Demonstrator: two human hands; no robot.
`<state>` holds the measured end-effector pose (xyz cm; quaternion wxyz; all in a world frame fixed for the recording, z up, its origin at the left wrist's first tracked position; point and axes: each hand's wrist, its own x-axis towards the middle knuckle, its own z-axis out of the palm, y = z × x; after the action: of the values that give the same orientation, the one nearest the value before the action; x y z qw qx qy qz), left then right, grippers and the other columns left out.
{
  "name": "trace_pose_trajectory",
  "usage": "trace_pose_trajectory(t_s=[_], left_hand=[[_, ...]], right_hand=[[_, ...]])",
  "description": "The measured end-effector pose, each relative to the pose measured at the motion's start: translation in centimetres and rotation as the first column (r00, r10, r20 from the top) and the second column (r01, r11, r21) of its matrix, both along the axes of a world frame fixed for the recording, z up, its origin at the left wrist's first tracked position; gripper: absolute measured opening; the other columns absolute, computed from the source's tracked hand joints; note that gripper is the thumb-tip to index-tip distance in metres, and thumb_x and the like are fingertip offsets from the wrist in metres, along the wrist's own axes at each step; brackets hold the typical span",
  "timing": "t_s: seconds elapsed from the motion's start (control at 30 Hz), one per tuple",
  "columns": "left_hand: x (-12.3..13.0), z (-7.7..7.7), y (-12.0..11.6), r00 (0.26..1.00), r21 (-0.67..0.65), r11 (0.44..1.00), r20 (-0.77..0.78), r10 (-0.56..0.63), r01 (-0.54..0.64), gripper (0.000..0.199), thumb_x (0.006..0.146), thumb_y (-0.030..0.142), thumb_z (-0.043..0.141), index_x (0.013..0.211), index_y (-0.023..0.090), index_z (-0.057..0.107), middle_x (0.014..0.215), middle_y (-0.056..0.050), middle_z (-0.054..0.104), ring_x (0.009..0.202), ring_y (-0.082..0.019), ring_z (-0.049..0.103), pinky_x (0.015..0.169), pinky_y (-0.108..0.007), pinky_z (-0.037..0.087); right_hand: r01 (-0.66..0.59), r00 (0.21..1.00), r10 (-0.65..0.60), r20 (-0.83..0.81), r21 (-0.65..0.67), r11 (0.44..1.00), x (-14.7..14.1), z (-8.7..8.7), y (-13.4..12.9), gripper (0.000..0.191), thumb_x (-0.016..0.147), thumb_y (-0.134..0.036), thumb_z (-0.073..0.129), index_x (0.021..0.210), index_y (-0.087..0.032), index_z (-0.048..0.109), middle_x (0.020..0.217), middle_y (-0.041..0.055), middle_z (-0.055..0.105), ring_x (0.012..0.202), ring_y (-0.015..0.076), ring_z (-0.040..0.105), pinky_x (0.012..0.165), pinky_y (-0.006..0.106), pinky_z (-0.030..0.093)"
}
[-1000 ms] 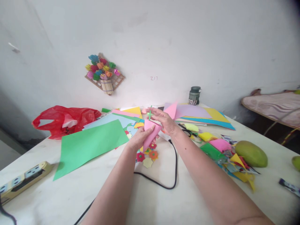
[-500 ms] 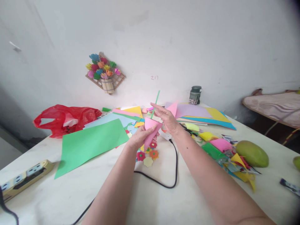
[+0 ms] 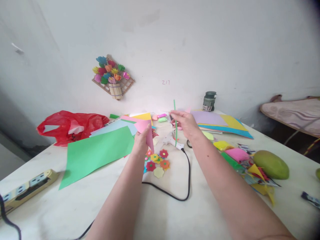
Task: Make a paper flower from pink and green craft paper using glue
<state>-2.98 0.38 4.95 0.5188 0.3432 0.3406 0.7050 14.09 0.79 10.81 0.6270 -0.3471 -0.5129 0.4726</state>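
Observation:
My left hand (image 3: 142, 140) is closed on a folded piece of pink paper (image 3: 144, 126), its thumb lying along the near side. To the right, my right hand (image 3: 185, 122) pinches a thin green paper strip (image 3: 176, 128), which hangs nearly upright and apart from the pink paper. Behind the strip's lower end lies a white glue gun (image 3: 171, 140) with a black cord (image 3: 189, 176). Several paper flowers (image 3: 157, 160) in red, orange and yellow lie on the table between my forearms.
A large green sheet (image 3: 100, 153) and a red plastic bag (image 3: 72, 126) are at left, with a power strip (image 3: 30, 185) nearer. Coloured sheets (image 3: 210, 118) lie back right. A green mango (image 3: 271, 164) rests beside paper scraps and packets (image 3: 236, 154).
My hands have moved apart: the left went left with the pink paper, the right went right with the green strip. The strip is now out of the pink paper, and the glue gun shows more.

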Motion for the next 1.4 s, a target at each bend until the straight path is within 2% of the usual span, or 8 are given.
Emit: trace_pose_trajectory(t_s=[0.17,0.37,0.73,0.8,1.0,1.1,1.27,1.4], left_hand=[[1.0,0.5,0.1,0.987,0.132,0.991,0.158,0.009,-0.030,0.035,0.059,0.030,0.073,0.087,0.014,0.058,0.070,0.000,0.060,0.066,-0.010,0.058,0.062,-0.020,0.046],[2.0,0.6,0.1,0.972,0.157,0.984,0.230,0.043,-0.081,0.033,0.059,0.035,0.073,0.081,0.014,0.059,0.071,-0.001,0.060,0.062,-0.009,0.056,0.060,-0.020,0.043],[2.3,0.1,0.4,0.960,0.078,0.984,0.243,0.139,-0.162,0.036,0.066,0.044,0.066,0.087,0.015,0.061,0.084,-0.005,0.062,0.072,-0.011,0.057,0.060,-0.021,0.042],[2.3,0.1,0.6,0.956,0.090,0.981,0.255,0.144,-0.172,0.035,0.067,0.043,0.065,0.088,0.016,0.061,0.083,-0.005,0.063,0.077,-0.013,0.058,0.063,-0.021,0.042],[2.1,0.8,0.1,0.956,0.158,0.986,0.293,0.009,-0.058,0.051,0.069,0.062,0.052,0.090,0.017,0.061,0.081,-0.007,0.064,0.079,-0.017,0.060,0.069,-0.025,0.046],[1.6,1.4,-0.2,0.938,0.191,0.981,0.345,-0.033,-0.036,0.064,0.067,0.072,0.041,0.093,0.017,0.061,0.082,-0.009,0.064,0.081,-0.020,0.061,0.071,-0.028,0.047],[1.1,1.6,-0.2,0.905,0.164,0.986,0.422,-0.050,-0.022,0.071,0.064,0.077,0.035,0.087,0.015,0.061,0.072,-0.008,0.062,0.068,-0.018,0.061,0.067,-0.030,0.049],[1.2,1.4,0.2,0.890,0.126,0.992,0.456,-0.028,-0.034,0.067,0.064,0.076,0.038,0.082,0.015,0.059,0.069,-0.006,0.060,0.062,-0.015,0.058,0.067,-0.030,0.049]], right_hand=[[-0.115,0.938,0.138,0.319,-0.089,0.989,-1.8,-1.5,-0.4,0.036,0.060,-0.034,0.071,0.089,-0.014,0.066,0.062,0.0009,0.061,0.057,0.0114,0.055,0.051,0.022,0.038],[-0.263,0.789,0.283,0.545,-0.116,0.958,-3.2,-2.4,-1.4,0.027,0.062,-0.035,0.068,0.077,-0.013,0.069,0.064,0.0008,0.061,0.057,0.0096,0.050,0.055,0.022,0.037],[-0.091,0.423,0.031,0.906,0.009,0.996,-3.9,-2.6,-1.3,0.027,0.058,-0.044,0.065,0.060,-0.017,0.063,0.050,-0.0051,0.043,0.051,0.0089,0.041,0.048,0.022,0.024],[-0.098,0.448,0.050,0.893,-0.007,0.995,-3.9,-2.8,-1.1,0.027,0.060,-0.043,0.064,0.058,-0.016,0.061,0.050,-0.0052,0.042,0.050,0.0081,0.039,0.048,0.022,0.024],[-0.188,0.709,0.268,0.652,-0.192,0.963,-3.4,-3.0,-1.0,0.015,0.061,-0.025,0.065,0.060,-0.013,0.057,0.056,-0.0015,0.054,0.050,0.0070,0.044,0.048,0.019,0.031],[-0.252,0.744,0.367,0.559,-0.273,0.928,-3.1,-2.8,-1.0,0.011,0.061,-0.020,0.065,0.061,-0.012,0.058,0.059,0.0019,0.060,0.049,0.0067,0.045,0.047,0.019,0.032],[-0.309,0.669,0.426,0.608,-0.294,0.905,-2.7,-2.6,-1.0,0.013,0.061,-0.023,0.066,0.065,-0.013,0.060,0.059,0.0006,0.059,0.053,0.0077,0.048,0.048,0.019,0.033],[-0.211,0.451,0.195,0.871,-0.108,0.972,-3.3,-2.1,-1.5,0.025,0.061,-0.038,0.066,0.070,-0.016,0.061,0.064,-0.0007,0.059,0.059,0.0112,0.051,0.052,0.021,0.034]])
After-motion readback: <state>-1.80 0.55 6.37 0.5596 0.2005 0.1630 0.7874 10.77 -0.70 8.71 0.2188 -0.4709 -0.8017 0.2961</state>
